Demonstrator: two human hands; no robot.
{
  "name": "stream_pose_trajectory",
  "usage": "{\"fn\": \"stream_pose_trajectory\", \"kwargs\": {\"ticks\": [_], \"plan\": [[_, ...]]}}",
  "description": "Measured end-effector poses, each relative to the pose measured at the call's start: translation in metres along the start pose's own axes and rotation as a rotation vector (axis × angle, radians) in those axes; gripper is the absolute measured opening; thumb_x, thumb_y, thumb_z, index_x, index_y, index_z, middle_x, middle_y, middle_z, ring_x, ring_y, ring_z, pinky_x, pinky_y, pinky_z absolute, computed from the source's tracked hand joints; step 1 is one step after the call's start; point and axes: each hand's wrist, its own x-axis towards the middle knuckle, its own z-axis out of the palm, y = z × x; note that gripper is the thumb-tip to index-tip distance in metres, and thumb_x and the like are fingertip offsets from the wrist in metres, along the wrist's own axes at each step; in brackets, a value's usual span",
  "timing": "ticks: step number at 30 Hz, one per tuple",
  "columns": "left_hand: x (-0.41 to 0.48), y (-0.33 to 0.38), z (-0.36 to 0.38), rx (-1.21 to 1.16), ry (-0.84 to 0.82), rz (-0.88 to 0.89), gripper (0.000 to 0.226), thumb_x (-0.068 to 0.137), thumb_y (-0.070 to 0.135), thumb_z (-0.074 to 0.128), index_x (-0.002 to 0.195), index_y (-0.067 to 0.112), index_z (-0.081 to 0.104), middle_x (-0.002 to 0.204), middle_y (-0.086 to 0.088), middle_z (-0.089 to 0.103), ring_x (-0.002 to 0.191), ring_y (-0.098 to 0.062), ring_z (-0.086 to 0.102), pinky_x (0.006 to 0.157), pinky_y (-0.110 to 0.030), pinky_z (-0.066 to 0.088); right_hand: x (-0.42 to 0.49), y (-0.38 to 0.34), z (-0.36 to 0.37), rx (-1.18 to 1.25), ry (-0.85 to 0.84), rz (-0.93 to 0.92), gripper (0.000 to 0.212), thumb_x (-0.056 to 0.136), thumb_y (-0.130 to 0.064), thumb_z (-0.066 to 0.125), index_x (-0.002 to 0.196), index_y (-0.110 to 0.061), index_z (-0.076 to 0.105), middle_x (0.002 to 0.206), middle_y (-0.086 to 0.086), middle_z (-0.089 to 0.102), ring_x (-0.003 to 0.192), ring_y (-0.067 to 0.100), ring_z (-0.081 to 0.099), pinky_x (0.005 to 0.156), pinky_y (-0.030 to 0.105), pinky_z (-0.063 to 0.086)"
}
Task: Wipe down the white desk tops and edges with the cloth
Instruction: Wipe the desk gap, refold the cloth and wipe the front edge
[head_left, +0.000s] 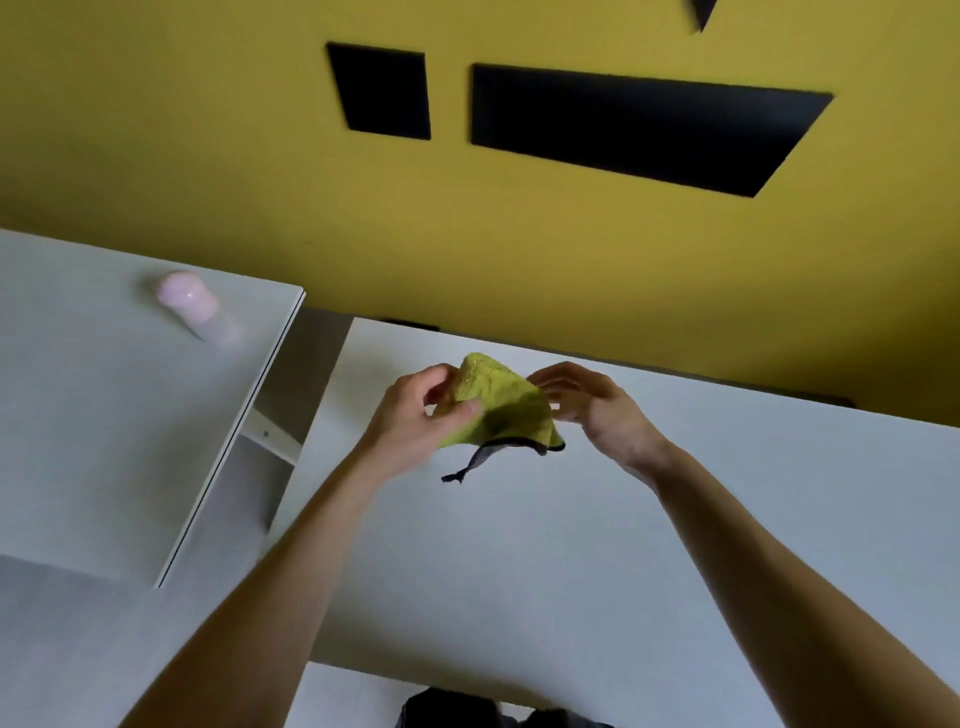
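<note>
Step (judged): readying the cloth, folding or bunching it into a pad; no wiping contact yet
Cloth: yellow-green cloth (498, 408) with dark trim, held in the air between both hands above the nearer white surface (571, 545), not touching it; a dark corner hangs loose below
Left grip: left grip (415, 415) pinches the cloth's left side, thumb on the near face, fingers curled behind
Right grip: right grip (597, 410) sits at the cloth's right edge, fingers loosely curled; motion blur there, so I cannot tell whether they pinch the fabric or only touch it
Second surface: left surface (78, 415), set apart from the nearer one by a gap; pink bottle (189, 306) stands on it, well apart from the hands
Backdrop: yellow wall (208, 130) with black panels (639, 124), rising right behind the back edge
Doing it well (judged): fold to a flat pad with the hanging corner tucked in, so one broad face meets the top; lay it down at the back edge and pull in overlapping passes toward the body
Edges (judged): wrap the pad over the rim and run along it, including the side facing the gap
Watch for (judged): lift the bottle aside before wiping the left surface; it could tip if nudged
</note>
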Motion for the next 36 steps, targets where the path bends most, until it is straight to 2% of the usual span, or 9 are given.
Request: {"fn": "stream_pose_trajectory", "kwargs": {"ticks": [4, 8, 13, 18, 22, 26, 29, 31, 36], "plan": [[-0.026, 0.016, 0.010, 0.190, -0.077, 0.067, 0.022, 0.087, 0.039, 0.074, 0.103, 0.025, 0.070, 0.093, 0.009, 0.068, 0.085, -0.010, 0.062, 0.077, -0.033, 0.047, -0.046, 0.001, 0.006, -0.114, 0.000, 0.038, 0.042, 0.098, -0.055, 0.063, 0.127, -0.027, 0.075, 0.119, -0.011, 0.080, 0.114, 0.001, 0.072, 0.099, 0.032, 0.053], [-0.060, 0.032, 0.005, 0.353, -0.143, 0.132, 0.019, 0.099, 0.023, 0.074, 0.118, 0.025, 0.070, 0.108, 0.011, 0.069, 0.100, -0.008, 0.065, 0.086, -0.033, 0.050, -0.083, 0.002, 0.027, -0.404, 0.013, -0.078, 0.060, 0.098, -0.057, 0.073, 0.150, -0.029, 0.061, 0.132, -0.012, 0.074, 0.114, -0.006, 0.067, 0.093, 0.018, 0.055], [-0.113, 0.055, -0.015, 0.368, -0.179, 0.145, 0.035, 0.096, 0.018, 0.079, 0.126, 0.030, 0.066, 0.112, 0.017, 0.072, 0.104, -0.008, 0.070, 0.089, -0.027, 0.055, -0.123, -0.004, 0.046, -0.444, 0.079, -0.262, 0.016, 0.102, -0.039, 0.075, 0.101, -0.024, 0.076, 0.094, -0.011, 0.075, 0.097, 0.014, 0.071, 0.093, 0.041, 0.057], [-0.169, 0.033, -0.017, 0.515, -0.254, -0.113, 0.024, 0.086, 0.032, 0.088, 0.094, 0.038, 0.066, 0.095, 0.013, 0.075, 0.091, -0.012, 0.072, 0.086, -0.035, 0.059, -0.150, -0.012, 0.079, -0.506, 0.114, -0.343, 0.018, 0.100, -0.037, 0.075, 0.104, -0.020, 0.072, 0.097, -0.002, 0.075, 0.087, 0.022, 0.067, 0.076, 0.036, 0.052], [-0.211, -0.003, -0.033, 0.271, -0.065, -0.255, 0.040, 0.072, 0.058, 0.075, 0.098, 0.028, 0.074, 0.096, 0.004, 0.079, 0.096, -0.021, 0.076, 0.088, -0.041, 0.059, -0.158, -0.017, 0.104, -0.657, 0.083, -0.367, 0.027, 0.105, -0.048, 0.066, 0.115, -0.023, 0.068, 0.103, 0.000, 0.076, 0.089, 0.025, 0.068, 0.074, 0.036, 0.049], [-0.237, -0.026, -0.057, 0.035, -0.024, -0.369, 0.052, 0.072, 0.058, 0.084, 0.110, 0.024, 0.075, 0.109, -0.006, 0.081, 0.109, -0.029, 0.076, 0.098, -0.050, 0.059, -0.152, -0.030, 0.129, -0.665, 0.054, -0.401, 0.025, 0.103, -0.047, 0.069, 0.104, -0.023, 0.072, 0.104, -0.003, 0.077, 0.091, 0.024, 0.069, 0.080, 0.037, 0.054], [-0.247, -0.042, -0.069, 0.060, -0.156, -0.454, 0.042, 0.081, 0.043, 0.093, 0.115, 0.023, 0.079, 0.108, 0.009, 0.083, 0.103, -0.011, 0.079, 0.096, -0.033, 0.060, -0.136, -0.040, 0.148, -0.696, 0.029, -0.410, 0.023, 0.102, -0.044, 0.070, 0.103, -0.022, 0.074, 0.104, -0.004, 0.077, 0.090, 0.023, 0.069, 0.079, 0.036, 0.053], [-0.248, -0.060, -0.077, -0.021, -0.055, -0.500, 0.036, 0.083, 0.041, 0.092, 0.108, 0.017, 0.083, 0.105, 0.007, 0.083, 0.101, -0.013, 0.078, 0.089, -0.030, 0.058, -0.122, -0.043, 0.160, -0.708, 0.010, -0.396, 0.021, 0.101, -0.043, 0.071, 0.103, -0.023, 0.075, 0.104, -0.004, 0.077, 0.090, 0.023, 0.069, 0.078, 0.035, 0.053], [-0.228, -0.087, -0.109, -0.769, 0.258, -0.633, 0.054, 0.087, 0.035, 0.088, 0.135, 0.014, 0.074, 0.128, -0.015, 0.078, 0.122, -0.037, 0.074, 0.103, -0.051, 0.060, -0.088, -0.045, 0.216, -0.675, 0.110, -0.392, 0.017, 0.099, -0.038, 0.069, 0.110, -0.026, 0.075, 0.099, -0.004, 0.078, 0.084, 0.025, 0.070, 0.077, 0.037, 0.058]]}}
